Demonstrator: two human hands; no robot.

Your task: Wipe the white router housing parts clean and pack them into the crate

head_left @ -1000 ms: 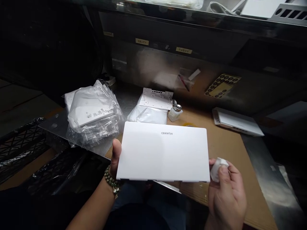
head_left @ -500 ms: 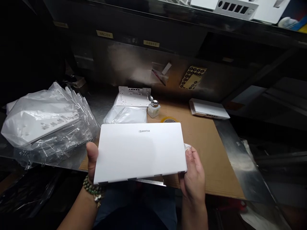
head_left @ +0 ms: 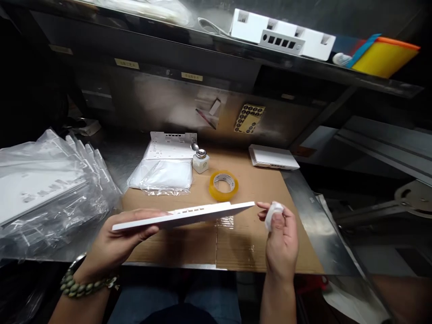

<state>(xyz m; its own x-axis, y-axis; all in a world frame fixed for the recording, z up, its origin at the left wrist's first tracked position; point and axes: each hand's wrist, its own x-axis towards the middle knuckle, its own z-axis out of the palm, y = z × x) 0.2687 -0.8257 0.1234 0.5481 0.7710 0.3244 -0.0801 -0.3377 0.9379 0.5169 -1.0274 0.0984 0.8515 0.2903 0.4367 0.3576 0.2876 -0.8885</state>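
A white plastic device cover [head_left: 202,215] is seen nearly edge-on above the cardboard, with its slotted rim at the far side. My left hand [head_left: 126,231] grips its left end, thumb underneath and fingers over the top. Just off the cover's right end, my right hand [head_left: 281,236] pinches a crumpled white wipe [head_left: 274,213] between thumb and fingers. Beyond the cover lies a roll of yellow tape [head_left: 223,186]. Behind that stands a small pump bottle [head_left: 201,162] with a metal top.
Cardboard [head_left: 270,193] covers the metal bench. Plastic-bagged white parts [head_left: 50,180] are heaped at left. More white panels [head_left: 168,173] lie behind, and a white device [head_left: 273,157] sits back right. An overhead shelf [head_left: 216,42] holds another white housing [head_left: 283,38].
The cover has been tipped from showing its broad printed face to nearly edge-on. My right hand has come off it with the wipe, and the view has shifted right.
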